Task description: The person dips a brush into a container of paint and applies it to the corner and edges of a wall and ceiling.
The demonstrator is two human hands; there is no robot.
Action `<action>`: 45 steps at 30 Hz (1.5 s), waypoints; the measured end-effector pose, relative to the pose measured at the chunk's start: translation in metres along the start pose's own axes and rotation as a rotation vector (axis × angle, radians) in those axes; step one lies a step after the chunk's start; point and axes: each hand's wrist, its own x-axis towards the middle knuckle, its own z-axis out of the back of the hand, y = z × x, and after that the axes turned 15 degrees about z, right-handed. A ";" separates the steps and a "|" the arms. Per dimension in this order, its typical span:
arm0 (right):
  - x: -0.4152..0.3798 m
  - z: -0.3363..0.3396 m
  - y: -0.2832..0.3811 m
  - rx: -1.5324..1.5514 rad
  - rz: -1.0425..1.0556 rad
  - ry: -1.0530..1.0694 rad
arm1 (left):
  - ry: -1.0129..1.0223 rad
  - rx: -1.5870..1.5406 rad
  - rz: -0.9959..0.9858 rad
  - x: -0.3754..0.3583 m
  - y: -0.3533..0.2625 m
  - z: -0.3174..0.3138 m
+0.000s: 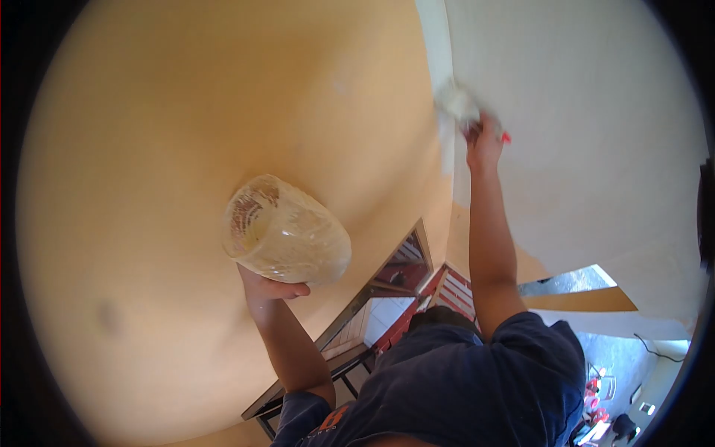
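My left hand (269,286) is closed around the lower side of a clear plastic tub (302,237). The tub is tilted, its walls smeared with pale paint, and its inside partly shows. Up and to the right, my right hand (482,141) grips a paintbrush (459,104), blurred by motion. A red handle end pokes out beside the hand. The bristles are at the corner where the yellow wall (171,134) meets the whitish wall (581,149). A pale painted strip (438,45) runs down the yellow side of that corner.
Below my arms are a dark-framed opening (406,261) and red-and-white stair-like slats (454,290). A dark metal frame (350,369) stands under my left arm. At lower right, an opening shows a room with red items (593,395) and a dangling cable (659,352).
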 end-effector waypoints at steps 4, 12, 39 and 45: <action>-0.016 0.087 -0.035 -0.255 -0.056 -0.089 | 0.041 0.018 0.038 0.004 -0.005 -0.004; 0.002 0.101 -0.065 -0.690 0.156 0.080 | 0.135 0.024 0.014 0.012 -0.002 -0.006; 0.005 -0.019 0.008 -0.556 0.356 0.259 | 0.176 0.002 0.026 0.012 0.015 0.006; 0.038 -0.201 0.128 -0.092 0.318 0.315 | 0.179 -0.025 0.036 0.017 0.024 0.008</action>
